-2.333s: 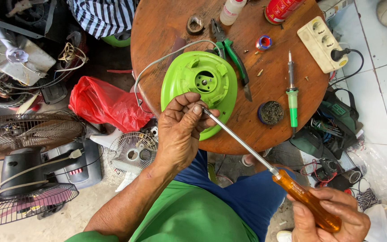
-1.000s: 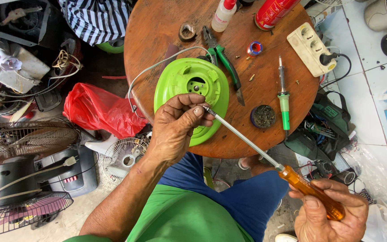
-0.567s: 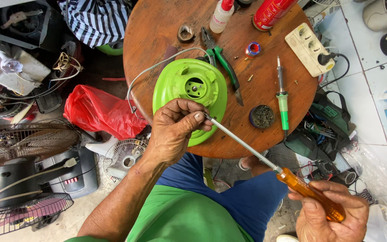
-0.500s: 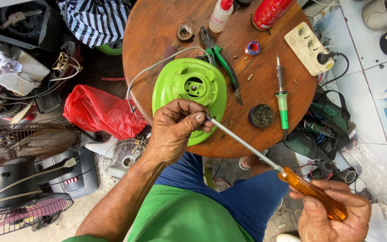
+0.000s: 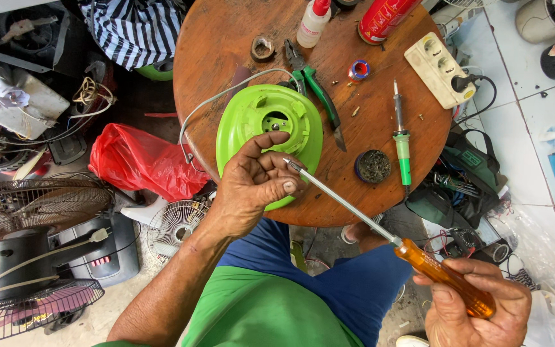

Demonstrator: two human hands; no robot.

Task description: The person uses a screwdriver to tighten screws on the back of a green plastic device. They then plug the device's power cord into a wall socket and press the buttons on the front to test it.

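My left hand is pressing down on the lime-green fan housing at the near edge of the round worktop so it can't slide, fingers loosely curled by the screwdriver tip. Right hand is wrapped tight round its orange handle, keeping the shaft angled in. One soldering iron, one pair of pliers, one power strip parked behind.

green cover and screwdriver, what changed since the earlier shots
The left hand has opened: its fingers lifted off the green cover, thumb near the screwdriver tip. The right hand still grips the orange handle. Cover, pliers and soldering iron stayed put.
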